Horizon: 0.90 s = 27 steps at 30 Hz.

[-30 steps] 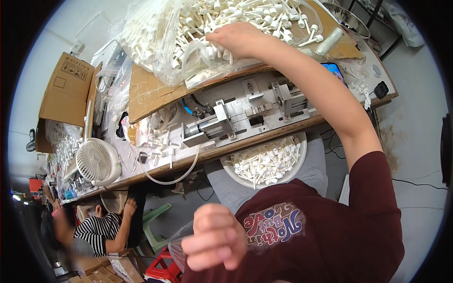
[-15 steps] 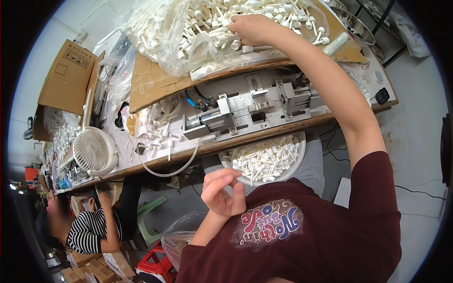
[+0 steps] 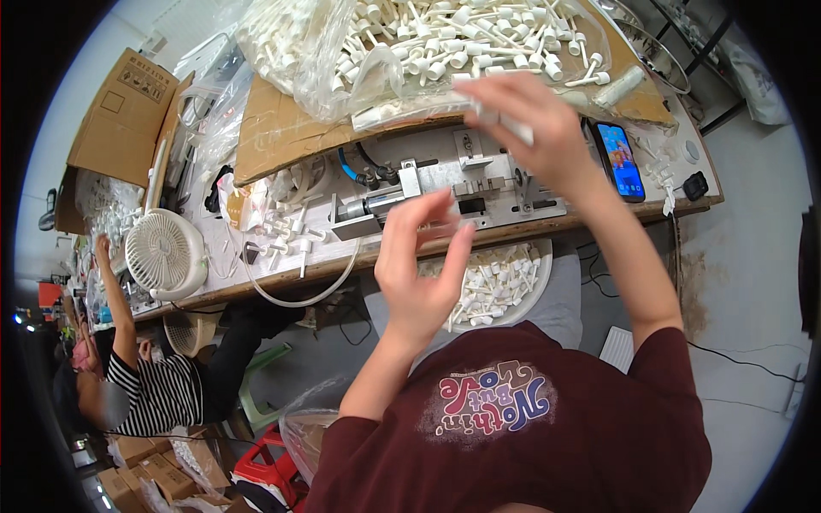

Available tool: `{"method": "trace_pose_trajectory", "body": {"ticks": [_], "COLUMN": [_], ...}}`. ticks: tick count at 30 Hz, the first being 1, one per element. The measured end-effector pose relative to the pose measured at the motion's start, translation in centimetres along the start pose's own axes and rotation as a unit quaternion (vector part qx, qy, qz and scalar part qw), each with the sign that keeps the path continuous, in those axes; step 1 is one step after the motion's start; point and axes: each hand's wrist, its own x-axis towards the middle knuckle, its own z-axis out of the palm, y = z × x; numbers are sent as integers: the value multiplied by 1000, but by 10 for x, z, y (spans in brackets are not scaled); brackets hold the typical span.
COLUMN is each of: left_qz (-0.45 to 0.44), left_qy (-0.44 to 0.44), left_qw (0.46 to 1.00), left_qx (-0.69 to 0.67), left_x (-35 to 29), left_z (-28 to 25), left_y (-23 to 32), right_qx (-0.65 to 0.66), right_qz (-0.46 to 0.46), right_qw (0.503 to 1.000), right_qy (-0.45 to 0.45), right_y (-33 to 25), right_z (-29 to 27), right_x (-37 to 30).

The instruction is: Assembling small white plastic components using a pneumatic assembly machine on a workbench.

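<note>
My right hand (image 3: 543,132), slightly blurred, is above the right part of the metal clamping fixture (image 3: 376,209). Its fingers hold a white plastic piece (image 3: 516,128) with a stem; whether there is more than one I cannot tell. My left hand (image 3: 415,261) is raised in front of the fixture, thumb and fingers apart, with nothing clearly visible in it. Behind the fixture, a heap of white capped stems (image 3: 436,43) lies in clear plastic on cardboard. Similar pieces fill a white basin (image 3: 546,286) at my lap, partly hidden by my left hand.
A lit phone (image 3: 619,161) lies right of the fixture. Loose white pieces (image 3: 291,232), a curved clear hose (image 3: 321,299) and a white fan (image 3: 162,254) are to the left. An open cardboard box (image 3: 120,137) stands farther left. A person in a striped top (image 3: 158,389) sits beyond.
My right hand has come back from the heap toward the fixture with a white piece. My left hand has risen toward the fixture and opened. The phone on the right has come into sight.
</note>
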Motion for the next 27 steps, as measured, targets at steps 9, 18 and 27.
{"method": "trace_pose_trajectory", "body": {"ticks": [9,18,27], "left_qz": [-41,102,136], "left_qy": [-74,-143,-208], "left_qw": [996,948,895], "left_qx": [-42,264,371], "left_x": [1,-21,-13], "left_z": [14,17,25], "left_y": [-21,-55,-72], "right_qx": [4,93,206], "right_qz": [12,297,445], "right_qw": [999,950,870], "right_qy": [-42,8,40], "right_y": [-57,-58,-62], "right_z": [2,-5,-10], "right_x": [-82,-118,-118]}}
